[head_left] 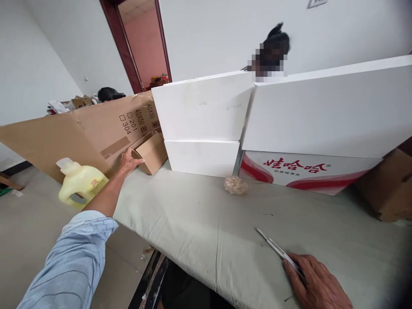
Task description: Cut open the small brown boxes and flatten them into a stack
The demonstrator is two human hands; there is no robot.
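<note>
Small brown box (pixel 152 154) at the left hand (pixel 129 160), slim knife (pixel 273 244) in the right hand (pixel 318 281)

From the head view, the small brown box, plain cardboard with crisp straight edges, sits tilted on the far left part of the counter (pixel 193 223), in front of a large carton (pixel 96 128) of matt brown board with black print. The left hand is at its left end, thumb by the near edge; the other fingertips are hidden, so I cannot tell whether that grip pinches the cardboard. The right grip is closed around the knife, its narrow metal body slanting away from the fingers over the counter's pale, softly creased cloth.

Smooth, flat-faced white boxes (pixel 206 111) stand stacked beside the small brown box. Farther right, another white box (pixel 325 116) rests on a glossy red-and-white box (pixel 305 171). A tangled, beige, roundish clump (pixel 236 185) lies before them. A rounded, pale yellow plastic jug (pixel 80 184) with a moulded handle shows beside the left forearm.
</note>
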